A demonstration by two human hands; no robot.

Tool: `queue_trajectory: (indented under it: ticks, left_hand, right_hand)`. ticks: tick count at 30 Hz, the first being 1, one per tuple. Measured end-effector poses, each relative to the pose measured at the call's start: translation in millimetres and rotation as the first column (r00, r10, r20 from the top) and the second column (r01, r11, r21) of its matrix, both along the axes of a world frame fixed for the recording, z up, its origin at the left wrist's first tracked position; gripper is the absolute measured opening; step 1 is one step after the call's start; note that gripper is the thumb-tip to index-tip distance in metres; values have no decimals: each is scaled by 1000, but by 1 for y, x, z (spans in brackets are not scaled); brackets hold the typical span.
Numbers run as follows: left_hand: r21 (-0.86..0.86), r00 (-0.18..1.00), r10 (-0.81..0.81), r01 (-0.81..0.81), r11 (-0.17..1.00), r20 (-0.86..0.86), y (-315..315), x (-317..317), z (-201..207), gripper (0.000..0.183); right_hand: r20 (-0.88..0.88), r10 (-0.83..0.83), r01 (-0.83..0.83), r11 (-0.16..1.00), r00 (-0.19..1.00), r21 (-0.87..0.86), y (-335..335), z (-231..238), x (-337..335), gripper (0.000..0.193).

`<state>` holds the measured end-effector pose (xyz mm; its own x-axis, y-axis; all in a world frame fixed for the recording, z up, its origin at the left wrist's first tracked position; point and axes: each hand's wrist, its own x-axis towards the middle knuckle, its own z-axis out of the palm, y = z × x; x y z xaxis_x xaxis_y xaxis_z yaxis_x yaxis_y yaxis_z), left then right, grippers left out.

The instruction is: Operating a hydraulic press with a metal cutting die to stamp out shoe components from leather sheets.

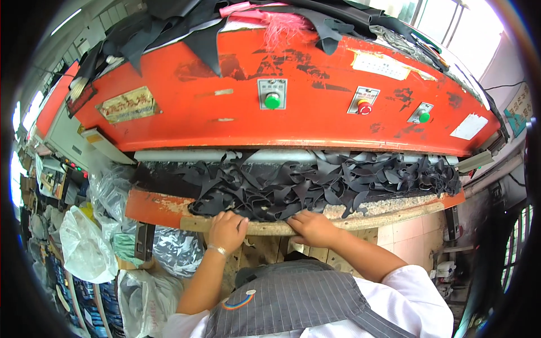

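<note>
- Resting on the front edge of the cutting board (360,217), both hands sit side by side near its middle, just where the heap of black offcuts (315,186) ends.
- The left hand (227,230) lies palm down with the fingers curled and held close together, the fingertips touching the near fringe of the black scraps; a thin metal bracelet (217,249) circles that wrist.
- The right hand (311,227) is also palm down, its fingers pressed together and pointing left toward the other hand, flat on the board's edge and touching the scraps — whether it pinches any strip I cannot tell.
- The black offcuts are tangled strips and cut-out webbing, spread along the board from its left part to its right end, under the press head.
- The orange press head (236,107) hangs over the board, worn and scratched, with a green button (273,101) at its centre, a red button (364,107) to the right of it and a second green button (424,116) further right.
- More black sheet material (169,28) and a pink tuft (284,25) lie on top of the press.
- Off the board's left end, clear plastic bags (87,248) are piled — well apart from the hands.
</note>
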<state>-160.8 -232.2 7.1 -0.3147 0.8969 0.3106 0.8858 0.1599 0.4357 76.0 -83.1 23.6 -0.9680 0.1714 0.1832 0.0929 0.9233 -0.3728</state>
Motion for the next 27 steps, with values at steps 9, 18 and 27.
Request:
queue_trajectory:
  ticks: [9, 18, 27]
  left_hand:
    - [-20, 995, 93, -94, 995, -46, 7, -1, -7, 22]
    - [-127, 946, -187, 227, 966, 265, 63, -43, 45, 19]
    - [-75, 978, -196, 191, 979, -67, 184, -126, -13, 48]
  right_hand:
    - [55, -34, 26, 989, 998, 146, -10, -5, -24, 43]
    - [155, 263, -295, 924, 952, 242, 138, 78, -138, 18]
    - [256, 656, -691, 577, 710, 435, 259, 9, -360, 16]
